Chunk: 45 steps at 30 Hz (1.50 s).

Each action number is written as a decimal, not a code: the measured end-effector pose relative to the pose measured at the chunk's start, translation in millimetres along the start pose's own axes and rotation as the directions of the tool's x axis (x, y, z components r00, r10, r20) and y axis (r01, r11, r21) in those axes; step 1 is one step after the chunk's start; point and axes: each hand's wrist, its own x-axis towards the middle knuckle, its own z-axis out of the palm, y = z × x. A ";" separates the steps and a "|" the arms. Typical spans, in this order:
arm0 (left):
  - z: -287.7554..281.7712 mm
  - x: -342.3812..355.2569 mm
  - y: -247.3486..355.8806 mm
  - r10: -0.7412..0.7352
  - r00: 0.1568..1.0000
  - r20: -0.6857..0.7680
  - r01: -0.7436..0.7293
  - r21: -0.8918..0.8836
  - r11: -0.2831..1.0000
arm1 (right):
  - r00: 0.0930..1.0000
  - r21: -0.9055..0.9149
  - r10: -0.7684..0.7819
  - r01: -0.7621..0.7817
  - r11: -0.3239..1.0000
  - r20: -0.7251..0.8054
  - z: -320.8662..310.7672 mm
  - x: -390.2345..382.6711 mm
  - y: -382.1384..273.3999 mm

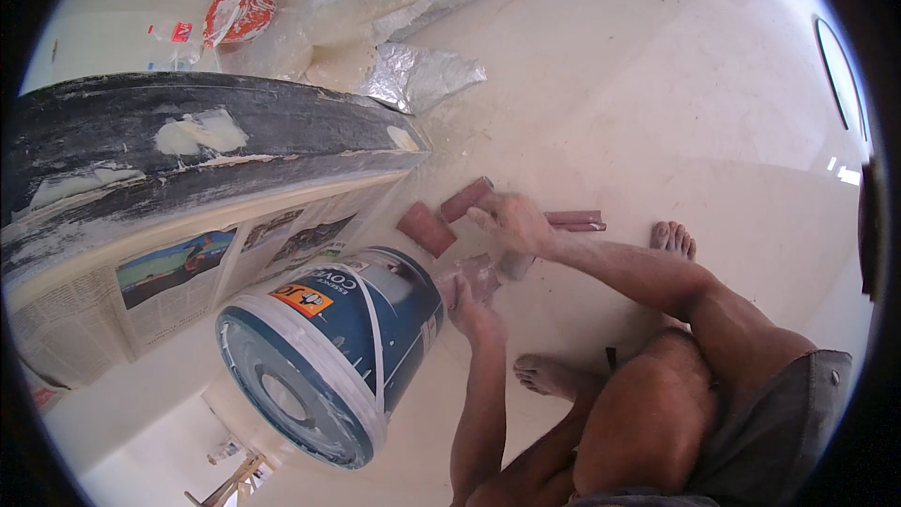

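Note:
Several reddish-brown pieces of sandpaper lie on the dusty pale floor between my hands and a paint bucket. My left hand (pixel 472 312) is closed on a dusty piece of sandpaper (pixel 481 274), just right of the bucket's base. Beyond it, my right hand (pixel 518 223) is low over the floor, thumb apart from the fingers. Its fingertips are by a curled sandpaper piece (pixel 466 199); whether they touch it I cannot tell. Another flat sandpaper piece (pixel 427 229) lies to the left. A rolled sandpaper strip (pixel 577 221) shows behind my right wrist, and a greyish piece (pixel 516 266) is below it.
The blue lidded paint bucket (pixel 394 319) with a white handle stands at left. Behind it runs a dark, patchy ledge (pixel 282 122) with newspaper (pixel 178 272) below. Foil sheeting (pixel 422 75), a red-and-white tub (pixel 239 11) and a plastic bottle (pixel 178 45) are farther back. My bare feet are near right.

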 end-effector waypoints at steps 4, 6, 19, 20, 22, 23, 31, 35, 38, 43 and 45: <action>-13.2 3.6 -5.3 0.037 0.999 0.019 -0.038 0.062 0.997 | 0.829 -0.379 -0.474 0.353 0.855 -0.297 3.2 44.2 -0.1; -13.7 2.2 -4.6 -0.005 0.999 0.041 0.001 0.096 0.995 | 0.871 -0.558 -0.487 0.371 0.742 -0.068 6.9 54.8 0.8; -9.1 7.6 0.5 -0.078 0.979 0.187 0.049 0.158 0.986 | 0.975 0.421 0.078 -0.161 0.892 0.209 -3.5 53.8 26.8; -8.3 7.7 0.7 -0.081 0.979 0.189 0.050 0.161 0.986 | 0.962 0.502 0.108 -0.224 0.835 0.250 -3.9 52.4 28.5; -6.4 8.3 1.6 -0.089 0.977 0.192 0.057 0.164 0.985 | 0.928 0.638 0.149 -0.345 0.688 0.341 -10.6 46.3 19.8; -5.8 9.3 1.4 -0.096 0.976 0.195 0.064 0.166 0.984 | 0.933 0.640 0.140 -0.332 0.693 0.332 -14.6 43.5 15.4; -0.9 9.4 2.4 -0.089 0.976 0.200 0.052 0.185 0.981 | 0.987 0.609 0.058 -0.137 0.781 0.147 -17.3 39.0 0.3; -2.8 15.4 -1.9 -0.080 0.968 0.238 0.028 0.214 0.976 | 0.987 0.441 0.138 -0.159 0.883 0.080 -13.4 50.7 5.2; 1.3 13.5 -2.7 -0.080 0.969 0.235 0.025 0.227 0.973 | 0.962 0.518 0.244 -0.272 0.811 0.124 -13.3 63.2 7.1; 4.7 12.2 -2.4 -0.086 0.974 0.208 0.033 0.246 0.969 | 0.991 0.465 0.010 0.054 0.884 -0.133 -1.3 77.8 4.8; 3.4 15.9 -3.4 -0.082 0.977 0.199 0.027 0.262 0.965 | 0.979 0.396 0.196 -0.158 0.904 -0.057 -19.2 79.9 -16.4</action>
